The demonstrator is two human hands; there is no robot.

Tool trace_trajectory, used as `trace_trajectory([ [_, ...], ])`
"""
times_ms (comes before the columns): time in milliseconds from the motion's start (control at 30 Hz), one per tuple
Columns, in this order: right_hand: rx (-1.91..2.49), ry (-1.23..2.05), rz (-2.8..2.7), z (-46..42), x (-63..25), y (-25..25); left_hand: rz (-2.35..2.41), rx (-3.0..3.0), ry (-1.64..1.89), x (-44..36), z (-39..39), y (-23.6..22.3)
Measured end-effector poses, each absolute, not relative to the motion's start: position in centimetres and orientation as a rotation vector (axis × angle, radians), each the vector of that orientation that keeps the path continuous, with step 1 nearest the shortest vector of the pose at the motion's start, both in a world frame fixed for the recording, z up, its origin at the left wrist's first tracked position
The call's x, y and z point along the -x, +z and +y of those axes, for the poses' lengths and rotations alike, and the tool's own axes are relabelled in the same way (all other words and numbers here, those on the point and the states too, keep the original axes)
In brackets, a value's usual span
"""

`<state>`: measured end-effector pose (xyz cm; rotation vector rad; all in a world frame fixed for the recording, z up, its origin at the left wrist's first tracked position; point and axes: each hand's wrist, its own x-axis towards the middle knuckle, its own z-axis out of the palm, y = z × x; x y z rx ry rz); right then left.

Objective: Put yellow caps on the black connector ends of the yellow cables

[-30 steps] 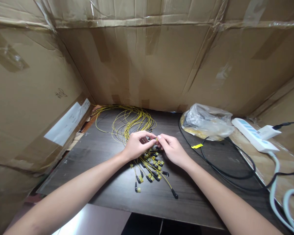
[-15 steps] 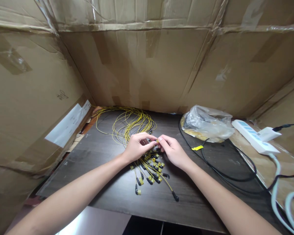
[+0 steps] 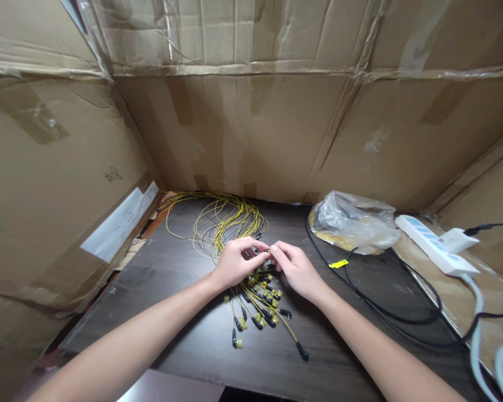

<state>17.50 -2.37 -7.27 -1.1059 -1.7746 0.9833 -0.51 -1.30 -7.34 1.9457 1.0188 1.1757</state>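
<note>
Over the table's middle, my left hand pinches a small black cable connector, mostly hidden by the fingers. The fingertips of my right hand meet it from the other side, closed on a small yellow cap at the connector's end. Beneath both hands lies a cluster of black angled connectors, many with translucent yellow caps. One connector without a visible cap lies nearest the front edge. Thin yellow cables run back from the cluster in a loose, looped bundle behind my left hand.
At the back right, a crumpled clear plastic bag holds yellowish pieces. A black cable with a yellow tag curves beside it. Further right sits a white power strip with a plugged-in adapter. Cardboard walls enclose the dark table.
The camera has tilted up a little, so everything sits lower in the picture. Both hands stay together at the same connector, with only slight finger movement.
</note>
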Motion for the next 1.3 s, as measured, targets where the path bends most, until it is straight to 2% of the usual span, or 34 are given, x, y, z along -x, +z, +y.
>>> trace_trajectory([
  [633,1.143,0.929,-1.703,-2.31,-17.49,-7.49,1.052,-1.995,1.206,0.59,-1.20,-7.39],
  [900,1.139,1.041,-1.732,-2.23,-17.57,-7.45,1.023,-2.013,1.176,0.57,-1.10,-7.51],
  [1300,1.134,0.950,-1.711,-2.36,-17.59,-7.52,1.038,-1.937,1.194,0.40,-1.08,-7.45],
])
